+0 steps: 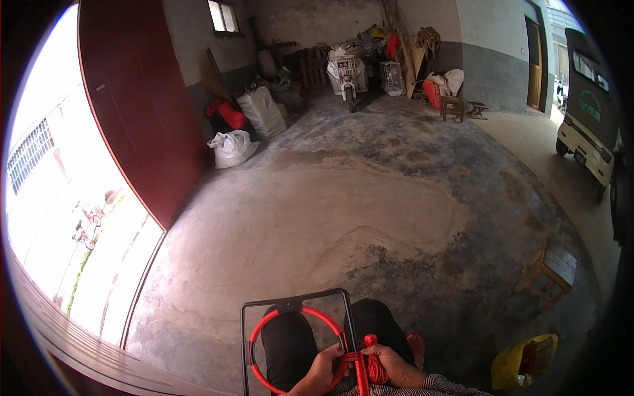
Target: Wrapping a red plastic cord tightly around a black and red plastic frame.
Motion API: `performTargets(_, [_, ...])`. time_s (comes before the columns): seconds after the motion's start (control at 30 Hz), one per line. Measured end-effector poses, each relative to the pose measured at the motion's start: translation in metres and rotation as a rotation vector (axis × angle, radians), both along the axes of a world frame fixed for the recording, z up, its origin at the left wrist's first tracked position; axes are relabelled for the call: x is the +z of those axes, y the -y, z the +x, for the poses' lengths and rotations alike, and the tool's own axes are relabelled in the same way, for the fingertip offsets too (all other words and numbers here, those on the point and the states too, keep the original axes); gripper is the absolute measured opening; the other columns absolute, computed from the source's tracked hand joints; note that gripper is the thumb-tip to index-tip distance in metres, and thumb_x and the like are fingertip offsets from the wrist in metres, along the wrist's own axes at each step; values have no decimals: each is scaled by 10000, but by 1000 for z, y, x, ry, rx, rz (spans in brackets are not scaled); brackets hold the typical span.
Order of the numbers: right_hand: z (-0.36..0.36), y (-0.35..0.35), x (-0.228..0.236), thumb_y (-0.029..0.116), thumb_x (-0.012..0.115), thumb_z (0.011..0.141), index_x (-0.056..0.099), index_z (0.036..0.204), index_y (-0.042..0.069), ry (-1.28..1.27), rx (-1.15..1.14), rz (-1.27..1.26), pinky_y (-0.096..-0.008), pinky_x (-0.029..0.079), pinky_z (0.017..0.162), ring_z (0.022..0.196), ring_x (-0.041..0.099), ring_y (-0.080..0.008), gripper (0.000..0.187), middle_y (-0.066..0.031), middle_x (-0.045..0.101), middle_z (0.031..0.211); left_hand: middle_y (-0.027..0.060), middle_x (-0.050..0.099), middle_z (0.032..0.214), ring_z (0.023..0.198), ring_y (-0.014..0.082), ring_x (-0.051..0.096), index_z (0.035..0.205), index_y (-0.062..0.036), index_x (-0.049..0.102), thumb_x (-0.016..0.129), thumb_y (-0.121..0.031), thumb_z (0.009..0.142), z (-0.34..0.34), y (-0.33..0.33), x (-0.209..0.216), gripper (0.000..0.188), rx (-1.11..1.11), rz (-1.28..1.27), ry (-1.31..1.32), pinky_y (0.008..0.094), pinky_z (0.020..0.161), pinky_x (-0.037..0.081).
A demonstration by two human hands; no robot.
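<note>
White sack [232, 150] near red door [135, 105], wooden stool [559, 265], possibly a broom [212, 74].

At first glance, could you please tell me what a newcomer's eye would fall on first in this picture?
Probably the red-and-black round ring within the black rectangular frame at bottom centre, with a bundle of glossy red cord in the right hand beside it. Next might come the tall, dark-red door at upper left, then the bright yellow bag at lower right.

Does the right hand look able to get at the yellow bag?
Probably, with a stretch: nothing visible stands between the right hand and the yellow bag, though the hand holds red cord it might need to release first.
</note>
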State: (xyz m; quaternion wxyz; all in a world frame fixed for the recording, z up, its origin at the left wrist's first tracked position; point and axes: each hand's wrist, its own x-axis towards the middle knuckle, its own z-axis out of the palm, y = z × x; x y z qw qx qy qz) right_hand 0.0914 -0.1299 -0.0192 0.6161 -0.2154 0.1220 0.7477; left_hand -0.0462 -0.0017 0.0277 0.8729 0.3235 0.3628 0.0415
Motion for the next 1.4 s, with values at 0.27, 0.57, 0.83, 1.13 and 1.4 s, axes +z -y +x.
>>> performTargets(0.27, [0, 1, -3, 107, 474, 892, 505, 1095, -158, -55, 2, 62, -413, 566, 821, 897, 665, -345, 335, -279, 635, 982, 96, 605, 667, 434, 189, 527, 920, -53, 555, 409, -112, 851, 9, 14, 33, 171, 199, -52, -67, 279, 390, 446])
performTargets(0.57, [1, 0, 0, 103, 465, 898, 514, 1080, -154, -12, -7, 45, -401, 569, 817, 892, 667, -331, 319, -269, 639, 972, 96, 604, 658, 431, 194, 526, 916, -49, 554, 406, -106, 843, 14, 19, 46, 175, 200, -46, -56, 287, 381, 439])
performTargets(0.83, [0, 0, 3, 110, 463, 901, 516, 1082, -153, 16, -4, 26, -397, 570, 809, 882, 669, -327, 324, -264, 642, 971, 92, 603, 654, 425, 191, 523, 915, -50, 558, 405, -107, 843, 15, 22, 61, 179, 212, -65, -79, 277, 364, 427])
performTargets(1.13, [0, 0, 0, 126, 472, 897, 513, 1084, -148, -15, 10, 48, -402, 568, 810, 888, 668, -332, 334, -272, 639, 975, 120, 596, 805, 643, 209, 566, 1076, -15, 522, 391, -156, 864, 0, -1, -1, 287, -33, 41, 20, 311, 565, 461])
performTargets(1.4, [-2, -3, -6, 100, 516, 878, 551, 1030, -115, 18, -78, -44, -400, 590, 743, 815, 686, -307, 266, -237, 661, 919, 139, 617, 715, 517, 254, 572, 966, -9, 575, 452, -151, 853, 10, 22, 18, 219, 328, 60, 45, 351, 495, 495])
